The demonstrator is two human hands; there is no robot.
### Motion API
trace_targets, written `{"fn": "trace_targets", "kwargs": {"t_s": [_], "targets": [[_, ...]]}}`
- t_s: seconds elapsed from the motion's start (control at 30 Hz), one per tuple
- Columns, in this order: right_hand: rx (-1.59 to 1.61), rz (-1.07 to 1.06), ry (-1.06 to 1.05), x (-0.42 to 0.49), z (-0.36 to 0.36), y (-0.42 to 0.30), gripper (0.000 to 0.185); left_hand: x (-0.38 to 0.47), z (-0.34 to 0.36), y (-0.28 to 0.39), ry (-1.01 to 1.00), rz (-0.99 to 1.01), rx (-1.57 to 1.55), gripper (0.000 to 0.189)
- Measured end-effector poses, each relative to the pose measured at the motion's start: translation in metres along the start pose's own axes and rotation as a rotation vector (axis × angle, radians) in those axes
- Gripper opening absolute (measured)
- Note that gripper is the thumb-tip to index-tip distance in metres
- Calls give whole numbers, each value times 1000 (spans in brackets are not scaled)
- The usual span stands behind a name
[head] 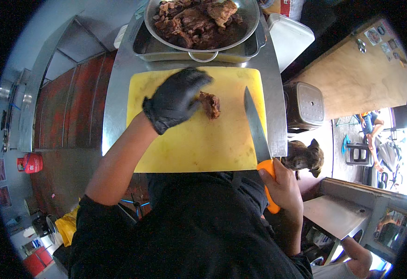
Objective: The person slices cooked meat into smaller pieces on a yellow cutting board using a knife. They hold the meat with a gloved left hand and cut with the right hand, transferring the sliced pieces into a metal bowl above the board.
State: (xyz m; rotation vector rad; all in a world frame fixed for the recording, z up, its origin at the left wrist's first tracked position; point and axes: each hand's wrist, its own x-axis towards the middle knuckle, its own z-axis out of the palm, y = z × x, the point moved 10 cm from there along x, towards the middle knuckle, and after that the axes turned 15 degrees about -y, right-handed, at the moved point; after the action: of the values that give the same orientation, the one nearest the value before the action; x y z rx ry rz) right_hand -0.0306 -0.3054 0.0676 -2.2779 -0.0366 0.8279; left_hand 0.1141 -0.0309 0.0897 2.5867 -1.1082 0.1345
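My left hand [176,99], in a black glove, is over the left half of a yellow cutting board [193,146]. Its fingers curve above and beside a small piece of cooked meat [211,105], with no clear grip on it. My bare right hand [283,188] holds the orange handle of a kitchen knife [257,125] at the board's near right corner. The blade points away from me over the board's right side. Beyond the board, a metal mesh strainer [203,50] holds several chunks of dark cooked meat [193,22].
The strainer rests on a rectangular pan [147,56] on the steel table [116,101]. A white lidded container [289,38] is at the far right. Right of the table are a dark stool [310,104] and a dog [304,155]. Another person's arm [357,254] shows at lower right.
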Motion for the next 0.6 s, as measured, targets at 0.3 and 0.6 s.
{"fn": "trace_targets", "kwargs": {"t_s": [0.3,0.6], "targets": [[-161,5,-11,6,19,-6,37,25,32,16,-315,50,-180,38],[-432,47,9,6,33,-20,34,-28,39,42,-58,-191,-355,48]]}}
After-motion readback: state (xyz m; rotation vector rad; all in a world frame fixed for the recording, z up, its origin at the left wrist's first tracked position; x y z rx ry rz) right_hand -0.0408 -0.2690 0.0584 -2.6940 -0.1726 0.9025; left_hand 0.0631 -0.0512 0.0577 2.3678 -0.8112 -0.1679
